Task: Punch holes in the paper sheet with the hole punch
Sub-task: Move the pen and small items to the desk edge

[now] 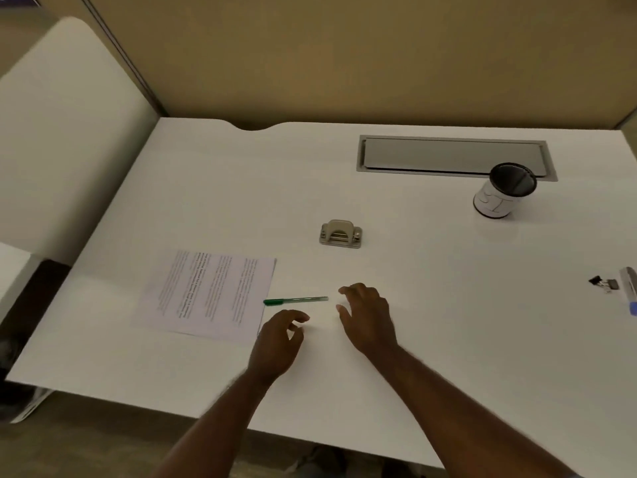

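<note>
Both hands hover over the near middle of the white desk [448, 305], and neither holds anything. The left hand [277, 343] is relaxed, fingers loosely curled, with thumb and forefinger close together but gripping nothing. The right hand [368, 319] is released, fingers spread slightly and pointing away from the person.

A green pen [295, 300] lies flat just beyond the left hand and to the left of the right hand's fingertips, its capped end touching or just beside the right edge of the paper sheet [206, 293]. The sheet, printed with text, lies flat to the left of both hands.

The hole punch [340, 234], a small beige metal unit, stands further back, beyond the pen and apart from the sheet.

At the far right, a white pen cup [499, 194] with a dark interior stands in front of a recessed metal cable hatch [451, 157]. Near the right edge lie a black binder clip [601, 283] and a partly cropped object whose type cannot be determined.
</note>
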`<action>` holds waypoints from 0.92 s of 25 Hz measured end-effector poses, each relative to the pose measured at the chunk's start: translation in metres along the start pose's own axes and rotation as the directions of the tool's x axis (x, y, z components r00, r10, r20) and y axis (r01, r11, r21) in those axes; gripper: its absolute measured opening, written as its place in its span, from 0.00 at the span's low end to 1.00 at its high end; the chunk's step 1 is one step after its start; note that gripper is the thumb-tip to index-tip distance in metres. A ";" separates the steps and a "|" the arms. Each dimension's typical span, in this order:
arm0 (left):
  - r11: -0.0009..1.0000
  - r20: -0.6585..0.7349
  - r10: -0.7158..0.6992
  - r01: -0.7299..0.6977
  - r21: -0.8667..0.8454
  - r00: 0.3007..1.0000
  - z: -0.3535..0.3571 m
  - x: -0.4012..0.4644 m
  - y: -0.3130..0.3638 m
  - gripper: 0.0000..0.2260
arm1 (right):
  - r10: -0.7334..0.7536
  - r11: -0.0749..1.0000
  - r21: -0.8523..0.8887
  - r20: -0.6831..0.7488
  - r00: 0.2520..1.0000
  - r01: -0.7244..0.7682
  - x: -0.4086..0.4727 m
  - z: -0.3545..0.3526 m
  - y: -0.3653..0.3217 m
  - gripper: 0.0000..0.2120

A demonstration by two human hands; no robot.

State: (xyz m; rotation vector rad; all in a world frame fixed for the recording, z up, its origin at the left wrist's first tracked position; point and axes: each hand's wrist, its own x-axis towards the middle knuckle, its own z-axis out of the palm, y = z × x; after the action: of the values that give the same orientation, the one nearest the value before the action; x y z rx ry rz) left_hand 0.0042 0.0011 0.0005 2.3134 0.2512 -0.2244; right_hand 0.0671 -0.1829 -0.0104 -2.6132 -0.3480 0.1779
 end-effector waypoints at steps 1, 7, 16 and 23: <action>0.999 -0.010 -0.030 0.030 0.013 1.000 -0.007 -0.004 -0.012 0.11 | -0.020 1.000 -0.002 0.040 0.999 0.020 0.009 0.006 -0.013 0.16; 0.998 0.012 -0.040 0.039 0.039 0.999 -0.029 -0.010 -0.046 0.10 | -0.156 0.982 -0.072 0.196 0.968 0.173 0.051 0.035 -0.062 0.17; 0.965 0.098 0.101 -0.122 0.233 0.990 -0.017 0.025 -0.047 0.25 | -0.037 0.983 -0.171 0.180 0.983 0.069 0.061 0.042 -0.044 0.05; 0.928 0.208 0.180 -0.236 0.287 0.961 0.006 0.043 -0.023 0.33 | 0.483 0.825 0.372 -0.076 0.872 -0.425 0.011 -0.002 0.000 0.19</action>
State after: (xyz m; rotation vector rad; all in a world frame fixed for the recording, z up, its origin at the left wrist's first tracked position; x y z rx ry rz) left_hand 0.0393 0.0172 -0.0299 2.5879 -0.1326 -0.3843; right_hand 0.0777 -0.1810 -0.0099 -2.2915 0.3525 0.1603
